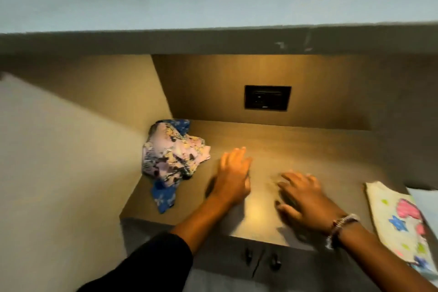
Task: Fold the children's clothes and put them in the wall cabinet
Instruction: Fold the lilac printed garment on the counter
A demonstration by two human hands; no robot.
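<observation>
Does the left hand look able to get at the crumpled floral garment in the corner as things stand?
Probably yes. The left hand is empty, fingers spread over the bare counter, just right of the crumpled floral garment. Nothing lies between them, and the side wall stands behind the garment, not in the way.

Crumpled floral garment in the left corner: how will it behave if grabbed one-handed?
The crumpled floral pink-and-blue fabric garment looks soft and creased, so it will probably flop and unfurl. It likely weighs little. The blue part trailing toward the front may dangle.
</observation>
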